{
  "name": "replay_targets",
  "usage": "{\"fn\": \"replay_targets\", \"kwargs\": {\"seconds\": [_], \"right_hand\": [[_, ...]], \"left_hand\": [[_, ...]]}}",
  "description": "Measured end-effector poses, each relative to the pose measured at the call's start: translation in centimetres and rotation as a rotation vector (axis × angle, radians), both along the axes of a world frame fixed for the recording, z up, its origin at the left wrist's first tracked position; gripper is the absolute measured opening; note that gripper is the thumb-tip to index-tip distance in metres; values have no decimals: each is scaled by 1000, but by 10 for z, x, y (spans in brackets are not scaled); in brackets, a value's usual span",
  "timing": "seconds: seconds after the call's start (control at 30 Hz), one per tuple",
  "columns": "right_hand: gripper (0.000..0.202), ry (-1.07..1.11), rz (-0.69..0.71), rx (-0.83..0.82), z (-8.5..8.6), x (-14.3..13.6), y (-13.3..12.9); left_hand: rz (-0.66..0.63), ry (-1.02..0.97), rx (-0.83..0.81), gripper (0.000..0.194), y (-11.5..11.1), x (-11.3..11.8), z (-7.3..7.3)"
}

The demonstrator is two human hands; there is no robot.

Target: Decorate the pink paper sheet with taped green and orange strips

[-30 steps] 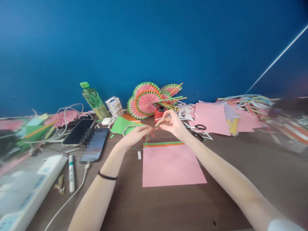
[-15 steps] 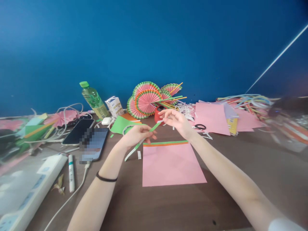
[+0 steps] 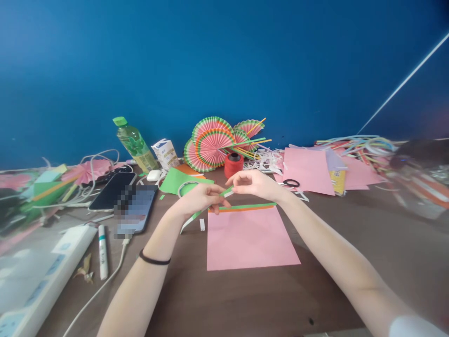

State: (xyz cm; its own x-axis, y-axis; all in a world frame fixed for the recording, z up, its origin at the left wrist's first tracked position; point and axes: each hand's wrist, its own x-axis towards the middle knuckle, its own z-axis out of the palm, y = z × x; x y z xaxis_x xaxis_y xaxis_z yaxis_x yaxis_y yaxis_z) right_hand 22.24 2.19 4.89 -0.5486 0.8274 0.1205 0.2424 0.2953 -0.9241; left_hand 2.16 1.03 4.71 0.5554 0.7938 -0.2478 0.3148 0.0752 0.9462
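I've got free table (image 3: 252,299) between left forearm (image 3: 138,290) and right forearm (image 3: 336,252), nearside of pink sheet (image 3: 250,241). Red spool (image 3: 234,165) blocks behind it; marker (image 3: 103,255) and power strip (image 3: 70,241) crowd left forearm's outer side.

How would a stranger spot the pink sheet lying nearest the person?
Find the brown table below the blue wall, then the left hand and right hand over it. Just below them in view lies the pink sheet. A green stripe and an orange stripe run along its far edge; the pink papers to the right show none.
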Motion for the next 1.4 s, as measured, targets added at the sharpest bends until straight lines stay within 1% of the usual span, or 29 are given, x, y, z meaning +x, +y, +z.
{"fn": "replay_targets", "kwargs": {"seconds": [0.07,0.2,0.83,1.2,1.4], "right_hand": [[12,16,-16,-35,-1,0,0],[13,-3,-62,-28,0,-2,-1],[12,-15,-77,-23,-1,-3,-1],[11,-30,-88,-13,3,-6,-5],[11,-26,-77,-20,4,-5,-5]], "left_hand": [[-4,-1,-3,30,0,0,0],[-12,11,-3,30,0,0,0],[-17,48,-15,28,-2,2,6],[-47,-5,-47,32,-3,3,1],[-28,-46,13,27,-2,6,-5]]}}
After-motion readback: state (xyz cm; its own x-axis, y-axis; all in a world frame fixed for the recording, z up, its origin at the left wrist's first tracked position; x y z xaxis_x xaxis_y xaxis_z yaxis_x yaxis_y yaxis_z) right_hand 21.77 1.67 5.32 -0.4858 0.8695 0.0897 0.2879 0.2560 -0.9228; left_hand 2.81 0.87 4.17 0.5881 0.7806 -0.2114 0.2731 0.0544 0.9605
